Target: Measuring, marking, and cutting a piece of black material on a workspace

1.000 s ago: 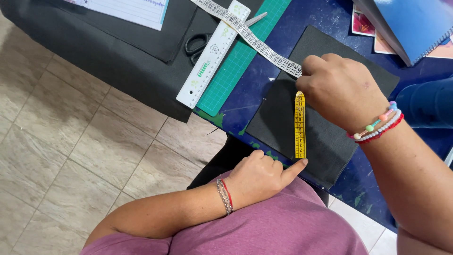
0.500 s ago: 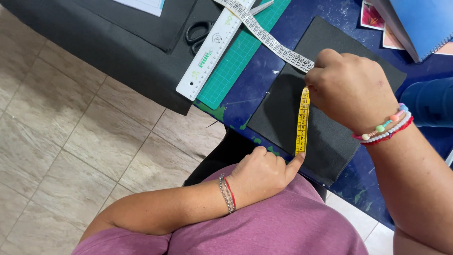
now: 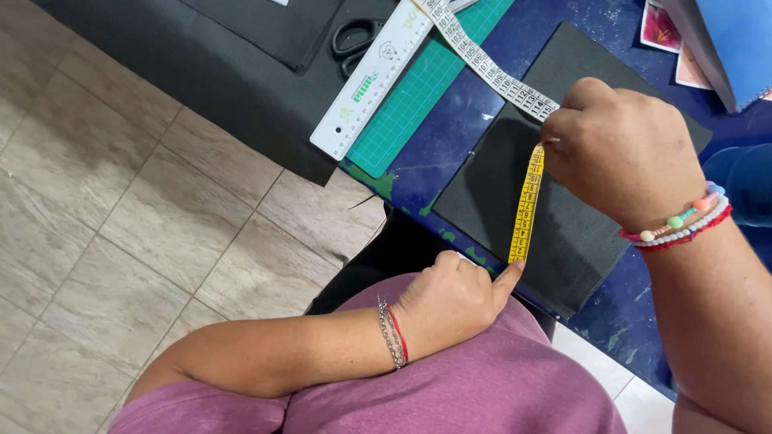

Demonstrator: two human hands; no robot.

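Two hands [image 3: 623, 153] [image 3: 450, 301] stretch yellow tape [image 3: 524, 210] — near-vertical.

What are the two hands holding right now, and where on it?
A yellow measuring tape, stretched over the black sheet. The left hand pins its near end with a fingertip; the right hand pinches it at the sheet's far side.

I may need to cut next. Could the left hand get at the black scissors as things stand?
Probably not at once: the left hand pins the yellow tape measure, and the scissors lie beyond the white ruler.
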